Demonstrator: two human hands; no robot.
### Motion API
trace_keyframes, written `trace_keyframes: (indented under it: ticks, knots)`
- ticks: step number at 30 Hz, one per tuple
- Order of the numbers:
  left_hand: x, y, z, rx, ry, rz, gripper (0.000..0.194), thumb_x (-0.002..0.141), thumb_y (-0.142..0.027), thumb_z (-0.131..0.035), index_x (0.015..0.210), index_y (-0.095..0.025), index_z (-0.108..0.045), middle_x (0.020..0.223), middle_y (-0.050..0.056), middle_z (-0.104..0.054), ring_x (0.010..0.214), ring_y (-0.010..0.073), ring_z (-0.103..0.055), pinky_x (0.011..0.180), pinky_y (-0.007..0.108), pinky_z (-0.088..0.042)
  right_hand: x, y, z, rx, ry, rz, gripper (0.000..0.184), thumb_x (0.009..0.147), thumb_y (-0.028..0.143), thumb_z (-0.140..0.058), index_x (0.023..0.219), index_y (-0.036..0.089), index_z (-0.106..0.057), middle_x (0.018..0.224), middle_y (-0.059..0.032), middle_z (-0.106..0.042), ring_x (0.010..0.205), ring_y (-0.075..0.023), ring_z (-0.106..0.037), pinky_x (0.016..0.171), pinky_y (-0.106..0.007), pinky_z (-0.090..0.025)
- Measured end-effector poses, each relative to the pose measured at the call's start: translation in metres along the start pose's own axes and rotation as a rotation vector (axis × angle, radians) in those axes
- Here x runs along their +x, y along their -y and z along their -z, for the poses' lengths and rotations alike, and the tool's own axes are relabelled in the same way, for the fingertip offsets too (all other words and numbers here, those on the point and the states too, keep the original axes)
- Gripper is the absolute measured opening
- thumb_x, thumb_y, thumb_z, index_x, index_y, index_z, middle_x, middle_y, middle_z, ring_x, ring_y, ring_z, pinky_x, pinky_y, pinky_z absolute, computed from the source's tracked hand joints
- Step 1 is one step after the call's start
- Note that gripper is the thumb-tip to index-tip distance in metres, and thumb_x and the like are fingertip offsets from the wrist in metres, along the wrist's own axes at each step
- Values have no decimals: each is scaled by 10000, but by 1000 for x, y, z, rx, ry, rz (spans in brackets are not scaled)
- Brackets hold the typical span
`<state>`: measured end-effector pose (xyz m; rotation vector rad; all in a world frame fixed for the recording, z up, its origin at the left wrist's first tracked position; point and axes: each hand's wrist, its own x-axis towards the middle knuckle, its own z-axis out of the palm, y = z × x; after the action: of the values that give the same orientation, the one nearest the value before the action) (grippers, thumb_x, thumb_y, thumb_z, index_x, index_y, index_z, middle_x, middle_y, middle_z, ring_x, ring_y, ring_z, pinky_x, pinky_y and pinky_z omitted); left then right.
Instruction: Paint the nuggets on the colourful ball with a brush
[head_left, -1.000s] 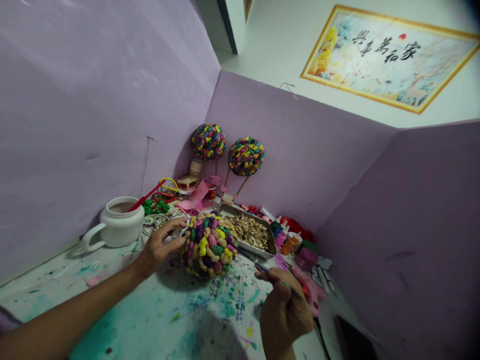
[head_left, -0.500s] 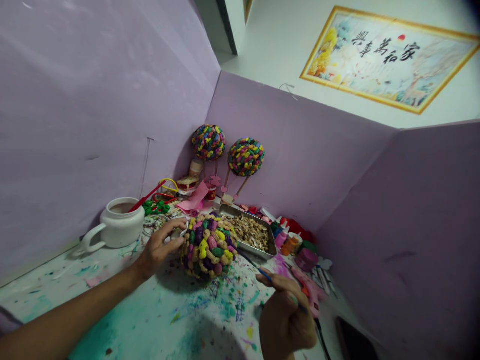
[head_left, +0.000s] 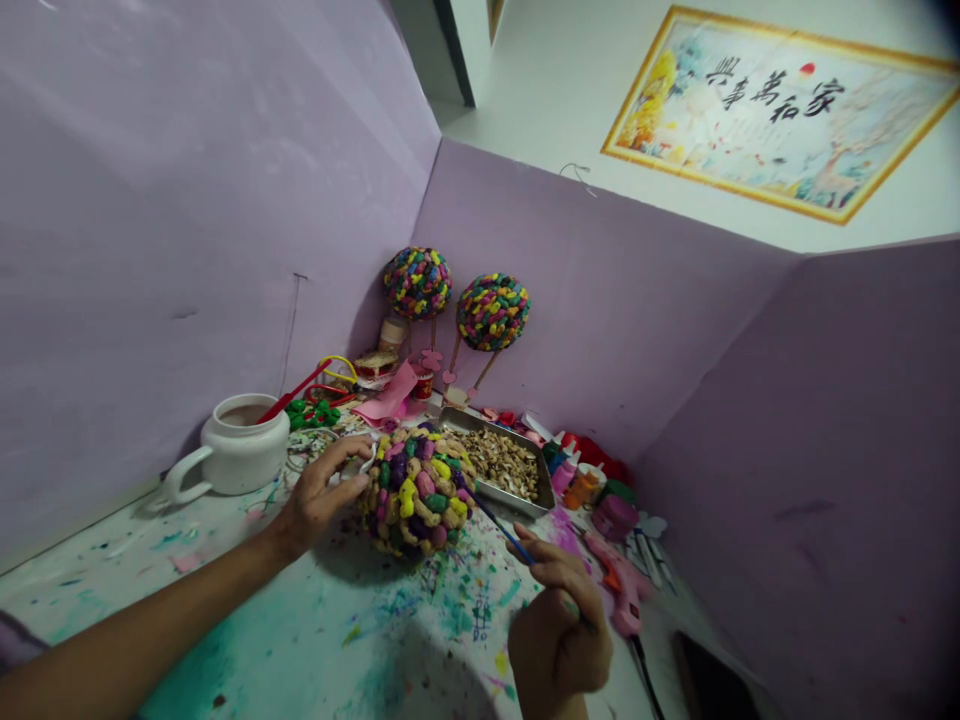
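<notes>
A ball covered in peanut shells, some painted purple, yellow, pink and green and others bare tan, rests on the paint-stained table. My left hand grips its left side, fingers and thumb around a small white piece there. In my right hand is a thin paintbrush with a blue handle, pinched between the fingers. Its dark tip meets the ball's right side, by a purple shell. Just behind the ball lies a metal tray filled with broken shells.
A white mug with a red stick stands left. Two finished-looking shell balls on sticks lean at the back. Paint bottles, a pink glue gun and a dark flat object lie right. Purple walls enclose the table.
My right hand and the paintbrush have shifted slightly left and the brush's angle is a little steeper. The left hand and the ball stay in place.
</notes>
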<state>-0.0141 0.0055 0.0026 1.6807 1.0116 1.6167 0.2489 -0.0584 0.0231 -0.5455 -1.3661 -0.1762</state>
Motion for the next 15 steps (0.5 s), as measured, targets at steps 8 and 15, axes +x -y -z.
trace_keyframes:
  ticks: [8,15]
  knots:
    - [1,6,1,27,5,-11,227,834,-398,-601,989,-233,-620,1233,72,-604,1241,300,-515,1063,384,-357,1,0,0,-49,20,27,232,998,291,-463,879,183,-631,825,-55,-699,814,-213,-741,675,-370,-620]
    - [1,5,3,67,10,-8,257,832,-417,-582,998,-223,-609,1249,80,-602,1240,305,-520,1071,413,-367,-1,-5,5,-45,46,71,207,992,259,-473,897,172,-635,825,-59,-705,842,-232,-748,678,-384,-623]
